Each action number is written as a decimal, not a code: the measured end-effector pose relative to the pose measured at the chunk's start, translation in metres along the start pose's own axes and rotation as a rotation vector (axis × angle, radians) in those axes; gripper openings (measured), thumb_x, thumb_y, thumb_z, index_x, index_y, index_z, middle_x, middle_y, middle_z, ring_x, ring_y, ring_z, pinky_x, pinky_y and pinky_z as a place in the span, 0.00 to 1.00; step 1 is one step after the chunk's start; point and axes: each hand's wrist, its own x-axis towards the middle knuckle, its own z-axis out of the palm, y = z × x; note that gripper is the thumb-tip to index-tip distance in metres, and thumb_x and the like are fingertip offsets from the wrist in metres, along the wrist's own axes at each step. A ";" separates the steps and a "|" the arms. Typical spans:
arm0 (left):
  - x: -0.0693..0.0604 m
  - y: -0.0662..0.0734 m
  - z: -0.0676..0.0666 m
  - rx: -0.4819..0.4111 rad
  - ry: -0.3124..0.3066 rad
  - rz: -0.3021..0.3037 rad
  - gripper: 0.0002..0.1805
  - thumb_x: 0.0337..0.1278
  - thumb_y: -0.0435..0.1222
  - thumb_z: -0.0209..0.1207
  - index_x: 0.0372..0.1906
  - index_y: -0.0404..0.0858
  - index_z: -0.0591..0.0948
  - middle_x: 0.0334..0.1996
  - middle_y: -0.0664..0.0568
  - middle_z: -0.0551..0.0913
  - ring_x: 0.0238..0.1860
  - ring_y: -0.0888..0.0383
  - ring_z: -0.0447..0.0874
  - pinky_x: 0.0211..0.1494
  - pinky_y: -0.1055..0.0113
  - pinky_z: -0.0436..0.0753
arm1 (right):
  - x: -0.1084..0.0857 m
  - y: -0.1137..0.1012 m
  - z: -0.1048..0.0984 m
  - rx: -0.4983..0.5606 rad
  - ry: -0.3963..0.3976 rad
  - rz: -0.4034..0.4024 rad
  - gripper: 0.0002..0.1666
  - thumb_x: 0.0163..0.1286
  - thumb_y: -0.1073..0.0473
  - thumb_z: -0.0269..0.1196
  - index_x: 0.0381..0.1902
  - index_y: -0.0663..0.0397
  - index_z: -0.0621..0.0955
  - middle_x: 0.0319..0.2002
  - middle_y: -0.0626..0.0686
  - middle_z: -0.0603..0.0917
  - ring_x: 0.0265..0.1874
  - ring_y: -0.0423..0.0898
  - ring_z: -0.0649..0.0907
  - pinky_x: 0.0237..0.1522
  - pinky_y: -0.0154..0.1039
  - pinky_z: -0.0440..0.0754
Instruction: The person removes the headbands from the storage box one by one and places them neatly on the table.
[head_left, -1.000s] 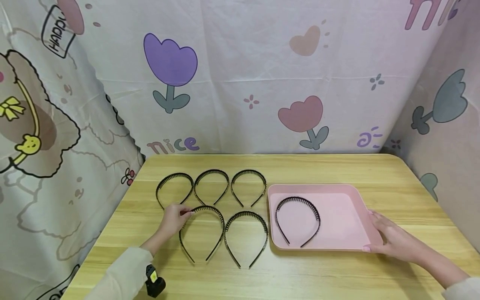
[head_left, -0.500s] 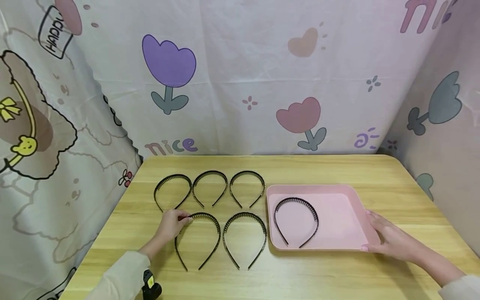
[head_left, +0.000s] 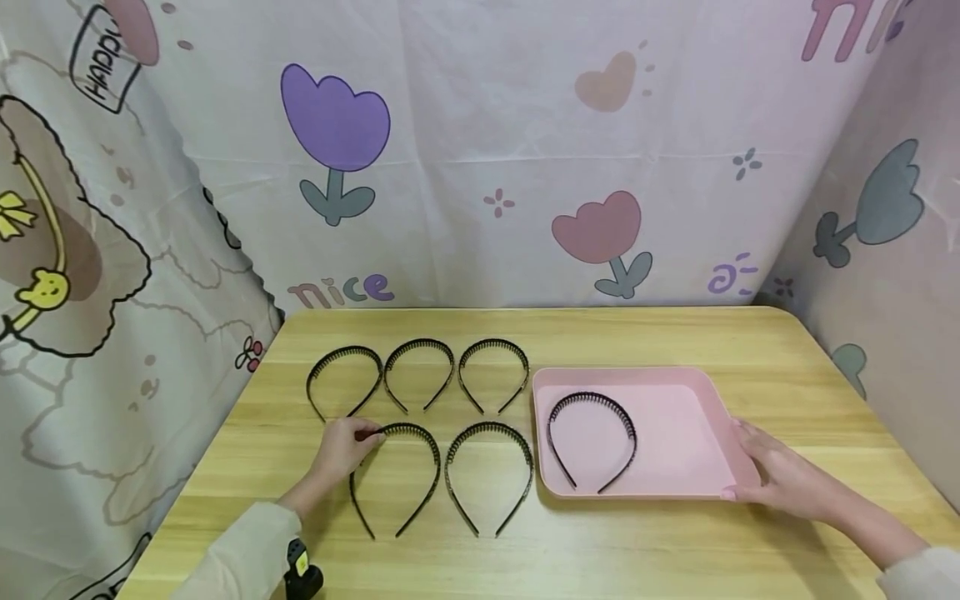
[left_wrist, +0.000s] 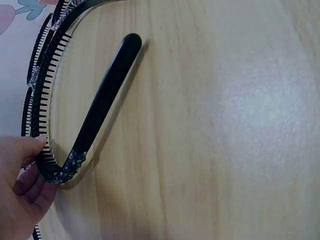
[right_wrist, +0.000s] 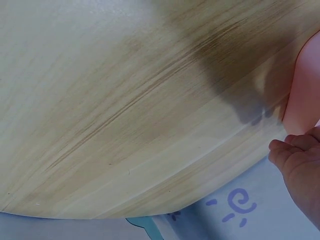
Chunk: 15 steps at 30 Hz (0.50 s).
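My left hand (head_left: 343, 454) pinches a black toothed headband (head_left: 426, 446) between thumb and fingers at its upper left curve. It lies at the left of the front row, open ends toward me. In the left wrist view, this headband (left_wrist: 95, 115) shows comb teeth and a glittery patch beside my fingers. To its right lies a second headband (head_left: 530, 467), apart from it. My right hand (head_left: 787, 475) holds the front right corner of a pink tray (head_left: 708, 392), thumb at the front edge and fingers along the side. Inside the tray, at left, lies another headband (head_left: 633, 433).
Behind the front row lie three more headbands: a left one (head_left: 345, 352), a middle one (head_left: 423, 342) and a right one (head_left: 495, 342). All rest on a wooden table (head_left: 600, 550). A patterned cloth (head_left: 465, 233) hangs behind its back edge.
My left hand has drawn the pinched headband slightly left and toward me, opening a small gap from its right neighbour. Over the last half second it stays put. The right hand and tray hold still.
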 end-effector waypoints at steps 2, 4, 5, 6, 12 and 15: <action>-0.001 0.001 0.000 0.000 0.003 -0.007 0.05 0.49 0.27 0.63 0.33 0.29 0.85 0.31 0.40 0.86 0.31 0.52 0.84 0.30 0.69 0.81 | 0.001 0.000 -0.001 0.002 -0.001 0.002 0.59 0.46 0.47 0.73 0.61 0.84 0.59 0.59 0.81 0.62 0.55 0.77 0.66 0.50 0.07 0.31; -0.002 0.002 0.000 0.002 0.005 -0.016 0.05 0.48 0.27 0.63 0.32 0.30 0.85 0.31 0.40 0.86 0.31 0.52 0.83 0.31 0.68 0.81 | 0.001 -0.001 0.000 0.009 -0.006 0.005 0.59 0.47 0.48 0.72 0.62 0.84 0.58 0.60 0.81 0.61 0.55 0.78 0.65 0.50 0.07 0.30; -0.003 0.002 0.000 0.004 0.006 -0.018 0.05 0.48 0.27 0.63 0.32 0.30 0.85 0.31 0.40 0.86 0.31 0.52 0.83 0.31 0.68 0.81 | 0.000 -0.001 0.000 0.008 -0.002 0.002 0.59 0.47 0.48 0.72 0.62 0.84 0.58 0.59 0.81 0.62 0.55 0.78 0.65 0.50 0.07 0.30; -0.003 0.003 0.000 0.004 0.007 -0.019 0.05 0.48 0.27 0.64 0.32 0.30 0.85 0.31 0.40 0.86 0.31 0.52 0.83 0.31 0.68 0.81 | 0.000 -0.001 0.000 0.007 -0.001 0.001 0.59 0.47 0.48 0.73 0.62 0.84 0.58 0.59 0.81 0.62 0.54 0.78 0.65 0.50 0.07 0.31; -0.003 0.001 0.002 -0.004 0.020 -0.006 0.06 0.48 0.27 0.63 0.33 0.29 0.85 0.33 0.38 0.85 0.33 0.49 0.83 0.33 0.66 0.82 | 0.001 -0.002 0.000 0.008 -0.011 0.017 0.58 0.47 0.48 0.72 0.62 0.84 0.58 0.59 0.81 0.62 0.54 0.77 0.66 0.49 0.07 0.31; -0.003 0.001 0.003 -0.009 0.029 0.004 0.07 0.48 0.28 0.64 0.34 0.28 0.85 0.33 0.38 0.85 0.33 0.48 0.83 0.33 0.66 0.82 | 0.000 -0.002 0.000 -0.001 -0.008 0.018 0.58 0.47 0.48 0.72 0.62 0.83 0.59 0.59 0.81 0.62 0.54 0.77 0.66 0.49 0.07 0.31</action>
